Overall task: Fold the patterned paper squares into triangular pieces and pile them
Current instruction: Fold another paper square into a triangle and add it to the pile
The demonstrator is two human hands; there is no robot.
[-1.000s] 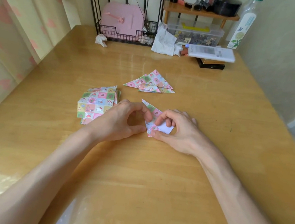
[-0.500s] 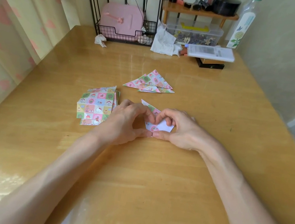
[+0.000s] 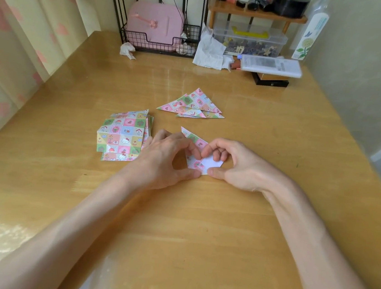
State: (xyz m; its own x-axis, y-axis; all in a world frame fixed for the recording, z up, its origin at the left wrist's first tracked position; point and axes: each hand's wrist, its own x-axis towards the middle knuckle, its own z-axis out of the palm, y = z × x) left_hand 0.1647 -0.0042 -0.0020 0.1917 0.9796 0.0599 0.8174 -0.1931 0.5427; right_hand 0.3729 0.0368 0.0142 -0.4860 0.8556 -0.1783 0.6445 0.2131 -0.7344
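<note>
paper squares (image 3: 121, 136): hello kitty print | left grip (image 3: 164, 158), right grip (image 3: 239, 166) pinch sheet (image 3: 195, 137)

Domestic room: a varnished wooden table (image 3: 175, 225) is set beside heart-patterned curtains (image 3: 19, 29); a wire basket (image 3: 158, 43), small wooden shelf (image 3: 254, 13) and clear plastic storage box (image 3: 248, 40) are ranged along its far edge.
</note>
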